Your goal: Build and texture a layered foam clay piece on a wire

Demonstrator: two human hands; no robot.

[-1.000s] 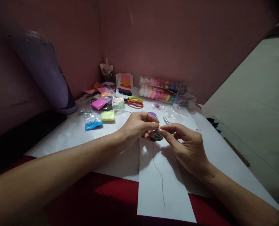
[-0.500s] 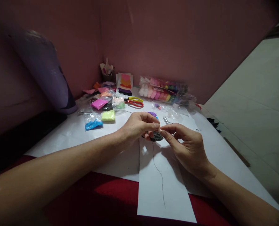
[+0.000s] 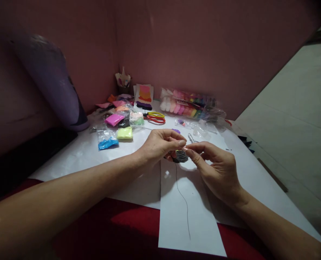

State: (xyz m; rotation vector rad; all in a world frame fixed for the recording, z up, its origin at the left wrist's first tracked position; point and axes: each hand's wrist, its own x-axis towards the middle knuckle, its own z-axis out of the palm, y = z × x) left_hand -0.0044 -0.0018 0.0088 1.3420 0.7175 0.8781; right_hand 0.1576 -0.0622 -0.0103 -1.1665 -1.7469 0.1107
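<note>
The left hand (image 3: 163,143) and the right hand (image 3: 218,164) meet above the upper end of the white paper strip (image 3: 173,224). The thumb and index finger of each hand are clamped on 1 small pale pink piece (image 3: 184,148), located between the 2 sets of fingertips and partly hidden by them. A black-and-white striped object (image 3: 181,156) appears just below the piece. A thin dark line (image 3: 186,206) runs along the strip. Scissors (image 3: 151,116) with 2 coloured handles lie beyond the left hand.
</note>
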